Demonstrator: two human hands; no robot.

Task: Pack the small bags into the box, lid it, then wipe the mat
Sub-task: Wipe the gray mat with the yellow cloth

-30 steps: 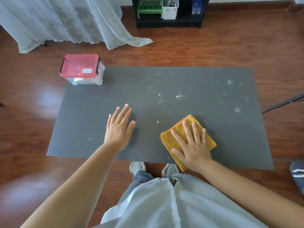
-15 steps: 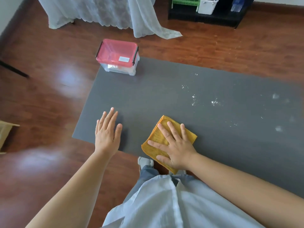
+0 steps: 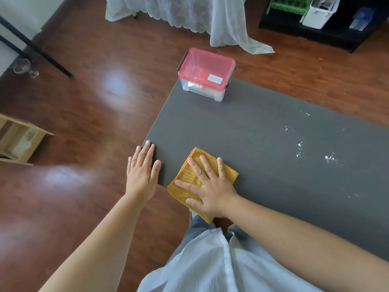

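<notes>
A dark grey mat (image 3: 252, 127) lies on the wooden floor. At its far left corner stands a clear plastic box (image 3: 205, 74) with its pink lid clipped on. White crumbs (image 3: 301, 148) dot the mat to the right. My right hand (image 3: 207, 187) presses flat, fingers spread, on a folded orange cloth (image 3: 229, 172) at the mat's near left corner. My left hand (image 3: 142, 171) lies flat and open over the mat's left edge, holding nothing.
A white curtain (image 3: 227, 24) drapes onto the floor behind the box. A black shelf (image 3: 315, 28) with a green basket and white bin stands at the back right. A wooden crate (image 3: 19, 142) sits at the left, a black stand leg (image 3: 35, 47) beyond it.
My right hand has slid the cloth leftward across the mat to its near left corner. My left hand has shifted to the mat's left edge. The view has swung left.
</notes>
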